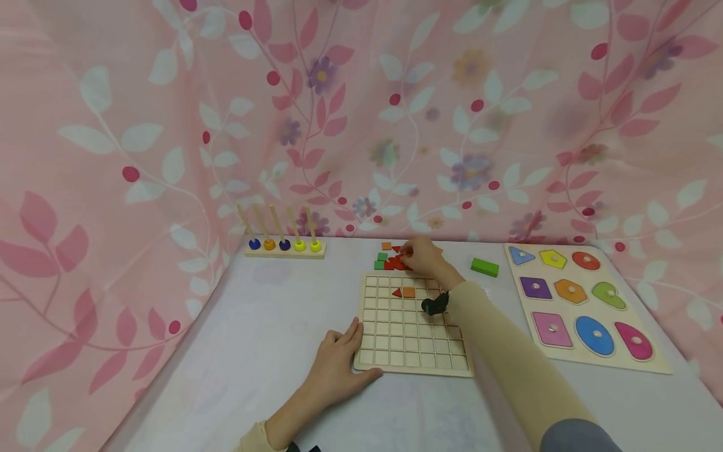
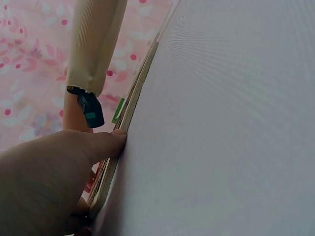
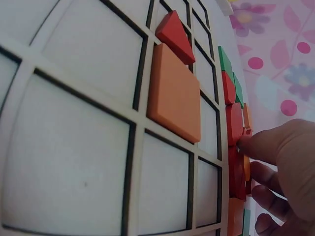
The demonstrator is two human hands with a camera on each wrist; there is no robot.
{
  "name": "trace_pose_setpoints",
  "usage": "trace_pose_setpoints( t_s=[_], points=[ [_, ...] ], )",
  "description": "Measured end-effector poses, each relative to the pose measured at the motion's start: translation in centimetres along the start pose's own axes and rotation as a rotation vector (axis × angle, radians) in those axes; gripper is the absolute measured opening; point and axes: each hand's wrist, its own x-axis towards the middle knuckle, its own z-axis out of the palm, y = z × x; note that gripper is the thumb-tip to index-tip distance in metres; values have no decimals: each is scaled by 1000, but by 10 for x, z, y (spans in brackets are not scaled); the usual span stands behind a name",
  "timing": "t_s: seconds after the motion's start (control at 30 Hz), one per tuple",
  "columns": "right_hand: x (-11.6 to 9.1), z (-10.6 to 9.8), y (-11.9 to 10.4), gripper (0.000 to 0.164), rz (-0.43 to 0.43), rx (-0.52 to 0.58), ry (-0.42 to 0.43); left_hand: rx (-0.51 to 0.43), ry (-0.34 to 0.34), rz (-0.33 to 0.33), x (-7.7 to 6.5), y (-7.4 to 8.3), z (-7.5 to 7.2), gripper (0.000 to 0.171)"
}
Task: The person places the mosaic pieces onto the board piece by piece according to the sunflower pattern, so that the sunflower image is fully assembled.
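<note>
A wooden grid board (image 1: 388, 344) lies on the table. My left hand (image 1: 337, 367) rests at its near left corner, fingers along the left edge and thumb against the near edge; in the left wrist view the thumb (image 2: 106, 143) presses the board's side. One red triangle (image 3: 176, 38) and one orange square (image 3: 177, 96) sit side by side on the grid. Beyond the far edge, my right hand (image 1: 425, 256) reaches into a cluster of red pieces (image 3: 235, 123), fingertips right at them. I cannot tell whether a piece is pinched there.
Green pieces (image 1: 382, 257) and another orange square (image 1: 386, 246) lie beside the red ones. A green block (image 1: 484, 267) is right of the grid board, before a shape puzzle board (image 1: 570, 319) with knobbed pieces. A peg stand (image 1: 285, 254) with coloured rings stands back left, near the floral curtain (image 1: 361, 125).
</note>
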Motion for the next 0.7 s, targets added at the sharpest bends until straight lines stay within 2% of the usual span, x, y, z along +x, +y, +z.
trace_pose_setpoints(
  t_s=[0.2, 0.43, 0.7],
  points=[
    [-1, -1, 5, 22, -49, -21, -3, -1, -2, 0, 0, -2, 1, 105],
    [-3, 0, 0, 18, -22, -13, -16, 4, -3, 4, 0, -1, 2, 105],
    [-1, 1, -2, 24, -69, -50, -8, 6, 6, 9, 0, 0, 1, 105]
  ],
)
